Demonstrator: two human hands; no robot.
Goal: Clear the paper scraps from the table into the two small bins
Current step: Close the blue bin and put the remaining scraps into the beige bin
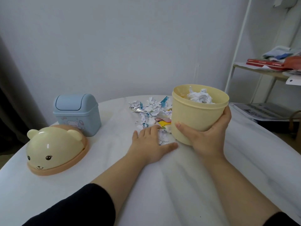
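Our right hand (210,136) grips the smooth, round yellow plastic bin (195,115); our left hand (149,144) lies flat on crumpled paper scraps (151,106), their print too small to read.

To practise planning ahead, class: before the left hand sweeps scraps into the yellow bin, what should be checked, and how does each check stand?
1. Lid off the yellow bin: ok.
2. The right hand grips it: ok.
3. The left hand lies flat beside the paper scraps: ok.
4. Room in the yellow bin: paper near the rim, not ok.
5. Flap of the blue bin open: not ok, shut.
6. The bear lid lies out of the way: ok.
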